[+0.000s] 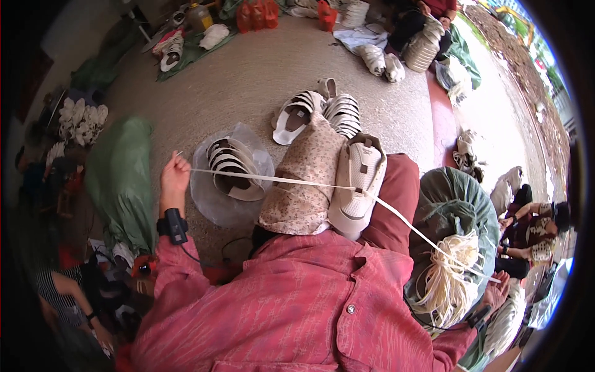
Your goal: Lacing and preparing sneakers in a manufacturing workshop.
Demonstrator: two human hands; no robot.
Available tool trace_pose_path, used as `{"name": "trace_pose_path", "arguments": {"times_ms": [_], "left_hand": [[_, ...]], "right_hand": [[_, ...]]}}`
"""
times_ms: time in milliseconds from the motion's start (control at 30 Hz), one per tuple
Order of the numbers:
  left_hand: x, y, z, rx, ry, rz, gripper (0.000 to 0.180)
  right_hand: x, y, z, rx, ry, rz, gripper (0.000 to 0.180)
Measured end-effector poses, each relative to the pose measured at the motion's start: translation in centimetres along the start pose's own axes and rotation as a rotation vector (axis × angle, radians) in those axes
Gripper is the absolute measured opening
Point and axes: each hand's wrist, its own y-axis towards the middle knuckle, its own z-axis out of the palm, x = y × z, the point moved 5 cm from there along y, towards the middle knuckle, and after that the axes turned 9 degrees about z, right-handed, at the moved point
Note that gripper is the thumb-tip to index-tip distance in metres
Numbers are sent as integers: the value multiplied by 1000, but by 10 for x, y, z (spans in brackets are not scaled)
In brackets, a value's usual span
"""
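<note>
A beige and white mesh shoe (348, 211) rests on my right thigh, its toe toward me. A long off-white shoelace (266, 178) passes through the shoe near its small dark tab and stretches out to both sides. My left hand (176, 177), raised at the left, pinches one part of the lace, with a short end sticking up past the fingers. Far out at the lower right, my right hand (496, 292) holds the other end, its fingers partly in view. A patterned cloth (307, 180) covers my left thigh beside the shoe.
A loose bundle of off-white laces (451, 279) lies on a green sack (455, 204) at my right. Nested striped shoes (232, 164) sit on clear plastic; more striped shoes (300, 115) lie ahead. Another green sack (118, 180) stands left. Other people (533, 229) sit nearby.
</note>
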Motion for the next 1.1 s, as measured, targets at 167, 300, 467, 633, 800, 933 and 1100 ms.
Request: {"name": "trace_pose_path", "arguments": {"times_ms": [167, 300, 467, 633, 800, 933, 1100], "left_hand": [[-76, 24, -66, 27, 231, 181, 13], [-154, 33, -101, -132, 467, 385, 19], [-106, 37, -28, -218, 939, 798, 32], [22, -60, 182, 495, 1273, 713, 43], [183, -146, 252, 1050, 1072, 204, 14], [249, -198, 278, 1347, 1038, 115, 12], [266, -206, 279, 1340, 1125, 195, 17]], "right_hand": [[30, 20, -97, -391, 28, -52, 32], [23, 86, -161, -403, 0, 46, 33], [35, 103, -144, 56, -491, 78, 35], [-178, 32, 80, -60, -1040, -199, 39], [-348, -78, 222, 549, -1311, 140, 18], [-413, -114, 222, 846, -1911, -181, 20], [-417, -130, 226, 873, -1816, -158, 20]]}}
